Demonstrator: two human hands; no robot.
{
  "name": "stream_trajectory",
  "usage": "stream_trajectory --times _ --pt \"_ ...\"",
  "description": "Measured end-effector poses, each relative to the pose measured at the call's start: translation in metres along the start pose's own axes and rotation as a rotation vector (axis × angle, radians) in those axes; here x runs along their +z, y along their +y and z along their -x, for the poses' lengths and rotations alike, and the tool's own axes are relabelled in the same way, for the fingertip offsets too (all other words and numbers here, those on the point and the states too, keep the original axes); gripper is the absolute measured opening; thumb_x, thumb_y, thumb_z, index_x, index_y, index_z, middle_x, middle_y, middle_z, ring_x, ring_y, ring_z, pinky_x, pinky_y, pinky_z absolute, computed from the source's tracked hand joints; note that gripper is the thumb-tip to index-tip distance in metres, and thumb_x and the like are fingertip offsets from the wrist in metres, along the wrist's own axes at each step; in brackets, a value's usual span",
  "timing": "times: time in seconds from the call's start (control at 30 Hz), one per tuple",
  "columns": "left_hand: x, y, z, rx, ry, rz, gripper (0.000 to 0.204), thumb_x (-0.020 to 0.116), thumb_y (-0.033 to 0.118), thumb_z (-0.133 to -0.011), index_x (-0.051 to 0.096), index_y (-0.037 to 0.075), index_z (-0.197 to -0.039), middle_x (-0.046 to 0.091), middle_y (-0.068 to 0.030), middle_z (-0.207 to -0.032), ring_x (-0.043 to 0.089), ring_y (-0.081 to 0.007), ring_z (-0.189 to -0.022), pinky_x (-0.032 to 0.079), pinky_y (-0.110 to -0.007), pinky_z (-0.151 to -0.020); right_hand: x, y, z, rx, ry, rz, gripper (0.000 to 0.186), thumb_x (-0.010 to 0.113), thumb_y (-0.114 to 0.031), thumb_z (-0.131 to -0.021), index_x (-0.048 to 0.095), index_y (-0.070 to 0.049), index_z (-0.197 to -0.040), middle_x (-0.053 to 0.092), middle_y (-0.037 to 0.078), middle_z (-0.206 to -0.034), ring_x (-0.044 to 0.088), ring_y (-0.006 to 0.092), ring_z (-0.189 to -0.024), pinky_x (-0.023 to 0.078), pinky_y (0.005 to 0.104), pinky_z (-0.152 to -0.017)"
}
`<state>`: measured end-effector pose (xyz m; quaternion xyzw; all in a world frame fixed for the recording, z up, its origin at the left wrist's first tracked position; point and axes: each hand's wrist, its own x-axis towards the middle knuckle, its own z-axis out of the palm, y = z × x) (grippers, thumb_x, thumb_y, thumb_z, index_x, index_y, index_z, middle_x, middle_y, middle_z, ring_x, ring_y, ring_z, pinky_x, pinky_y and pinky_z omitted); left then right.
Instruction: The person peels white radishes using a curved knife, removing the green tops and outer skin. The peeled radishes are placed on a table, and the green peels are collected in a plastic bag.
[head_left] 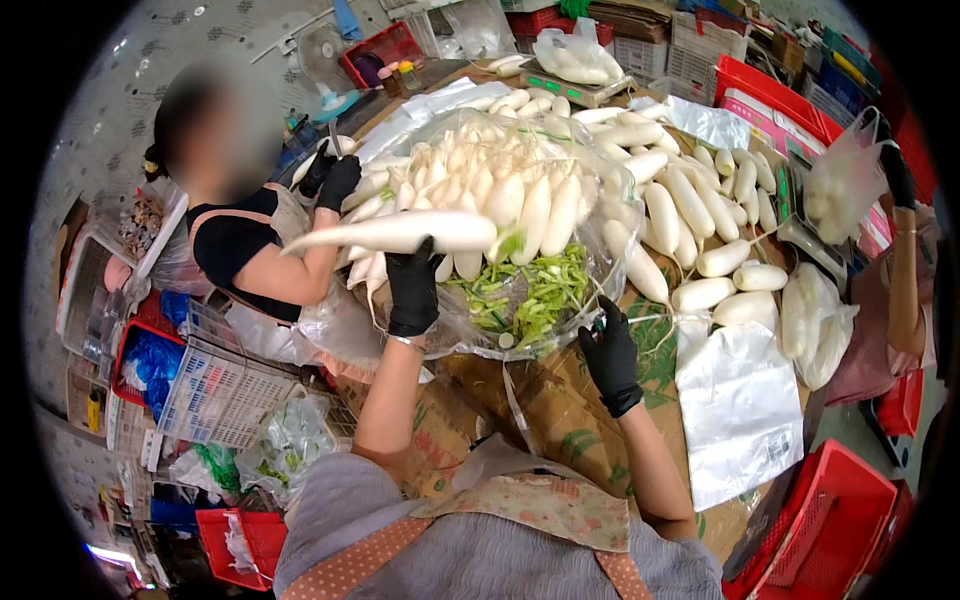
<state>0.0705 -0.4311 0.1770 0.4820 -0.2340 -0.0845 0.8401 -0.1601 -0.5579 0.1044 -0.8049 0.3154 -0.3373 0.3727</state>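
Note:
My left hand [412,290], in a black glove, is closed around a long white daikon radish [400,232], raised level over the heap with its thin tail to the left and a green stub at its right end. My black-gloved right hand [610,355] is at the near right rim of the heap, its fingers curled around what looks like a small knife [650,318]; a thin pale blade points right and the handle is mostly hidden. Between my hands lie cut green radish tops [530,298] on clear plastic sheeting. Many peeled-looking daikons [510,200] are stacked behind them.
Loose daikons [690,205] cover the right of the cardboard-topped table [480,395], beside white plastic bags [740,410]. A co-worker [250,220] at left handles a radish and blade. Another person's gloved hand [897,172] holds a bag at right. Red crates [825,520] stand nearby.

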Motion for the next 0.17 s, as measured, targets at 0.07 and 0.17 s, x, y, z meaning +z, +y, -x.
stream_trajectory --times 0.07,0.17 --pt "0.001 0.000 0.001 -0.108 -0.025 0.304 0.054 0.061 0.019 -0.078 0.034 0.008 -0.124 0.043 -0.0102 -0.121 0.044 -0.0262 -0.110 0.040 -0.042 -0.091 0.006 -0.013 0.008 -0.044 0.081 -0.082 0.044 0.056 -0.008 -0.075 0.043 -0.009 -0.117 0.054 0.017 -0.097 0.056 0.0302 -0.076 0.045 0.0354 -0.065" --pt "0.007 -0.008 0.016 -0.327 -0.089 0.591 0.068 0.061 0.032 -0.078 0.024 0.015 -0.132 0.035 -0.0086 -0.129 0.038 -0.0281 -0.116 0.036 -0.049 -0.093 0.018 -0.034 0.018 0.076 -0.150 -0.092 0.045 0.056 -0.013 -0.078 0.041 -0.011 -0.120 0.050 0.021 -0.108 0.055 0.0302 -0.087 0.045 0.0359 -0.067"
